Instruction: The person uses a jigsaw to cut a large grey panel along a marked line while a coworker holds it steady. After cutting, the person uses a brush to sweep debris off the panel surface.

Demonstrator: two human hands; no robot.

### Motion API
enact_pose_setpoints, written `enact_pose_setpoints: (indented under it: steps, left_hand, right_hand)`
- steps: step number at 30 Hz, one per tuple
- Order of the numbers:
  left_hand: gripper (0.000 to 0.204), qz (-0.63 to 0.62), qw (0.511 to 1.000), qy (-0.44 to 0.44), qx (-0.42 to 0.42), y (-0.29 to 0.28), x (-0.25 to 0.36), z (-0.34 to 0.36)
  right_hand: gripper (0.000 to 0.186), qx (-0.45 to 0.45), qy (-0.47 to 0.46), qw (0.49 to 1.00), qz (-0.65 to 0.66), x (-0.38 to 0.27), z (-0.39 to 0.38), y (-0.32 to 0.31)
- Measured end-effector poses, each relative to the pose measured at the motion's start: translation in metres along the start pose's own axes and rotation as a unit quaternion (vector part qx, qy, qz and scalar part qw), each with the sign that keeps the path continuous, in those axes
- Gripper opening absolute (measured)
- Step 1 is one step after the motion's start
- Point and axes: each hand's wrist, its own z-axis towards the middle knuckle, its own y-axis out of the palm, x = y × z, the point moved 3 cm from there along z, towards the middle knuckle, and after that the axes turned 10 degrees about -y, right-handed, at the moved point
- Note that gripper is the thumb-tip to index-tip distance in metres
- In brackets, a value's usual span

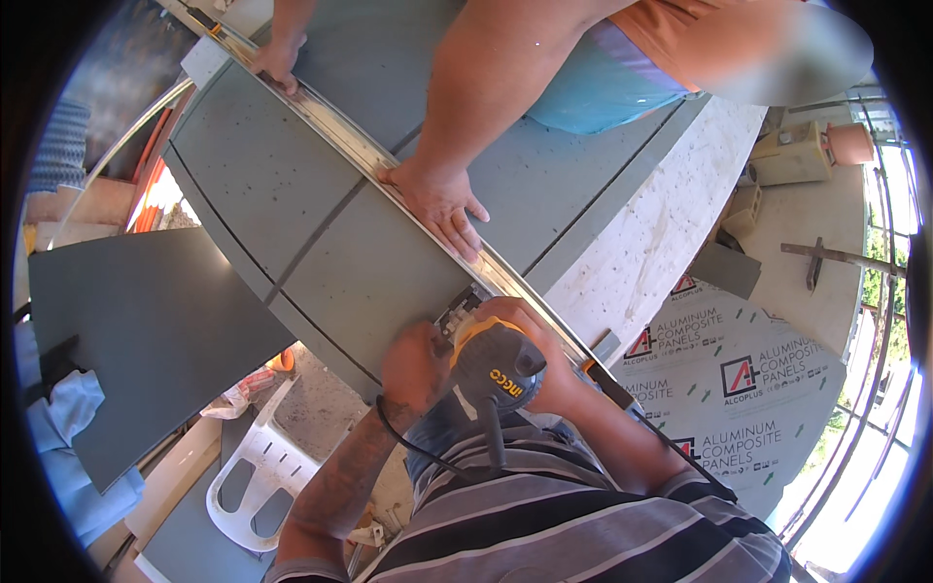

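Note:
A yellow and black power router (498, 361) rests at the lower edge of a dark grey panel (243, 160), beside a long metal straightedge (340, 141). My left hand (418, 364) is closed on the router's lower front part, near its metal base. My right hand (520, 316) grips the router's body from the far side, fingers partly hidden by it. A black cord runs by my left wrist. A co-worker's two hands, one (277, 68) farther up and one (442, 209) nearer the router, lie on the straightedge. Dark lines cross the panel.
A loose dark sheet (146, 330) and white plastic chair (243, 486) are at the left. Printed protective-film sheets (739, 330) lie at the right, with scaffolding bars (880, 253) beyond. The co-worker's body (593, 78) leans over the panel's far side.

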Motion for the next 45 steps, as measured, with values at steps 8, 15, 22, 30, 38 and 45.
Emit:
enact_pose_setpoints:
  steps: [8,15,22,30,38,45]
  left_hand:
    - [0.017,0.013,1.000,0.023,0.013,-0.006,-0.003,0.006]
    - [0.018,0.013,1.000,0.007,0.016,-0.006,-0.006,0.011]
    - [0.019,0.000,1.000,0.007,0.011,-0.011,-0.008,0.013]
    - [0.021,0.003,1.000,0.027,0.003,-0.015,-0.009,0.018]
    - [0.020,0.009,1.000,0.015,-0.004,-0.019,-0.009,0.022]
    - [0.021,0.006,1.000,0.001,-0.009,-0.020,-0.009,0.024]
  right_hand:
    - [0.072,0.012,-0.001,1.000,0.006,-0.003,0.009,0.002]
    - [0.078,0.009,0.008,1.000,-0.005,0.000,0.014,0.005]
    - [0.077,0.014,-0.009,1.000,-0.006,0.003,0.020,0.006]
    - [0.076,0.014,-0.016,1.000,-0.012,0.004,0.027,0.008]
    - [0.076,0.006,0.001,1.000,-0.004,0.003,0.032,0.009]
    - [0.076,0.007,0.001,1.000,-0.005,0.001,0.035,0.008]
